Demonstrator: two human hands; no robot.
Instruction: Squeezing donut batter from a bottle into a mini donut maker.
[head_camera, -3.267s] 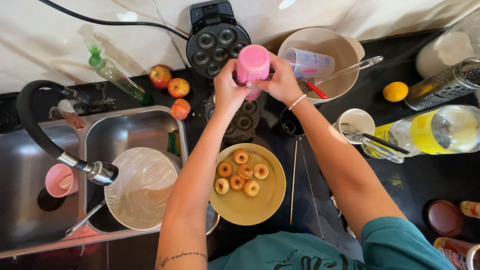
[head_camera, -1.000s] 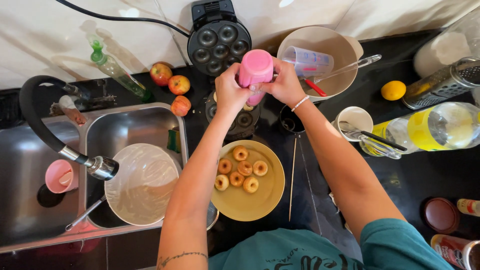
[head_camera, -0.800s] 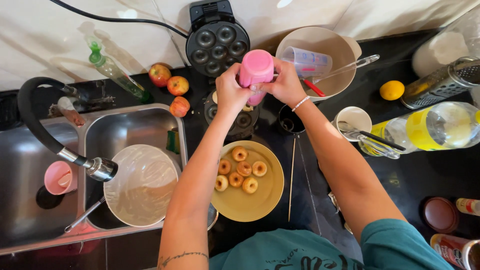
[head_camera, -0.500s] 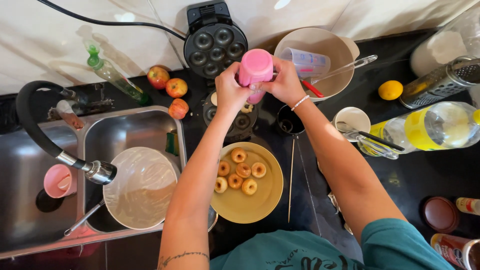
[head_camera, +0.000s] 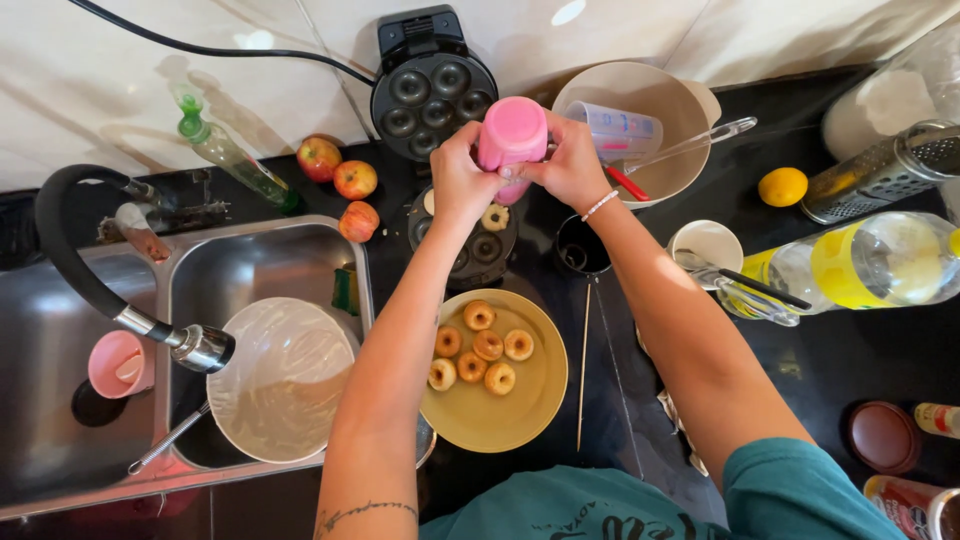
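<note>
Both hands, left hand (head_camera: 462, 182) and right hand (head_camera: 570, 170), are clasping an upended pink plastic squeeze bottle (head_camera: 512, 140), its long axis pointing down, directly above the open black mini-doughnut maker's lower plate (head_camera: 478, 245).

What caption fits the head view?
Both hands, left and right, squeeze a pink bottle over a mini-donut maker.

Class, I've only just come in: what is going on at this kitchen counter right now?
A person holds a pink squeeze bottle upside down in both hands, the left hand and right hand, above the open mini doughnut maker, where one pale ring sits in a mould. In front, a yellow plate carries six browned mini doughnuts. A used bowl lies in the sink.
</note>
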